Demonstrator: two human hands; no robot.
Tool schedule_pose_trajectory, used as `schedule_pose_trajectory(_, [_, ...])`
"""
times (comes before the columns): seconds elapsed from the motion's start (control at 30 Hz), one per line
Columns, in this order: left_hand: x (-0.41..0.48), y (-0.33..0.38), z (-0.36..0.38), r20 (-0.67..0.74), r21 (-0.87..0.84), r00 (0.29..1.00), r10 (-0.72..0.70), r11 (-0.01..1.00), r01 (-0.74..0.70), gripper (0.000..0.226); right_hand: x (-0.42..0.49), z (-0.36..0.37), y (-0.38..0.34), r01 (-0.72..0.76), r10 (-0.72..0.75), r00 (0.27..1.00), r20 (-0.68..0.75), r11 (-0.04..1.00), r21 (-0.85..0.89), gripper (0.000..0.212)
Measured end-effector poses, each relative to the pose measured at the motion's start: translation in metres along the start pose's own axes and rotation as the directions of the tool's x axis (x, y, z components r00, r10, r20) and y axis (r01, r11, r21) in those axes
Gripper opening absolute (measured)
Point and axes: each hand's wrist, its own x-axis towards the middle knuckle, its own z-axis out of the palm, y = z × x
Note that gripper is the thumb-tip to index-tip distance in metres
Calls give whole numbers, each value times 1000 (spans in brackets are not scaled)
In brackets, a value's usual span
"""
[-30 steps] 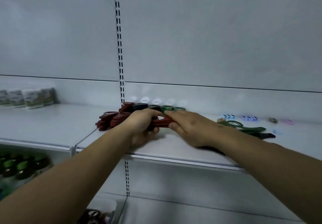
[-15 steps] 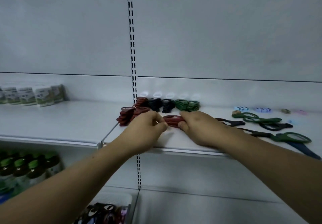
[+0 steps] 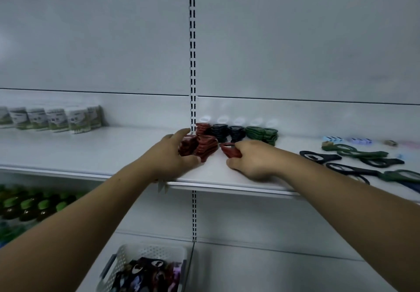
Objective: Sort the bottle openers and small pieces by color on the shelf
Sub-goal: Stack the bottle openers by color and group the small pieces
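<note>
Stacks of bottle openers stand in a row at the back of the white shelf (image 3: 113, 155): red stacks (image 3: 205, 146), black stacks (image 3: 227, 132), green stacks (image 3: 263, 134). My left hand (image 3: 172, 157) reaches round the front red stack, fingers spread and thumb at its near side. My right hand (image 3: 252, 160) pinches a single red opener (image 3: 229, 149) lying just right of the red stacks. Loose green and black openers (image 3: 354, 155) lie to the right. Small blue and pink pieces (image 3: 359, 140) sit at the back right.
Labelled white packets (image 3: 54, 118) line the back left of the shelf. Green-capped bottles (image 3: 29, 205) fill the lower left shelf. A white perforated basket (image 3: 127, 260) with mixed openers stands below. A slotted upright (image 3: 192, 53) divides the back panel.
My hands have parted: the left has moved to the red stacks and spread its fingers, while the right keeps the single red opener. The view has shifted, so the basket below shows.
</note>
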Motion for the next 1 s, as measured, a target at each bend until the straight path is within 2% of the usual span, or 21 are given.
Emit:
schedule_pose_trajectory(0.2, [6, -5, 4, 13, 25, 1000, 23, 999, -24, 68, 12, 8, -16, 18, -16, 998, -54, 999, 36, 42])
schedule_pose_trajectory(0.47, [8, -8, 7, -6, 64, 999, 47, 997, -47, 66, 11, 15, -16, 49, -42, 991, -124, 997, 54, 40])
schedule_pose_trajectory(0.63, [9, -7, 7, -19, 63, 998, 63, 996, -62, 66, 9, 16, -15, 49, -43, 992, -117, 998, 47, 51])
schedule_pose_trajectory(0.73, [9, -3, 5, -23, 89, 990, 141, 986, -138, 71, 6, 13, -16, 60, -53, 991, -120, 996, 59, 61])
schedule_pose_trajectory(0.87, [10, 7, 2, 31, 161, 981, 193, 967, -196, 54, 7, 15, -16, 77, -71, 987, -147, 996, 34, 50])
schedule_pose_trajectory(1.0, [8, 9, 1, 12, 134, 972, 236, 963, -236, 42, 8, 17, -15, 87, -81, 985, -151, 996, 30, 48])
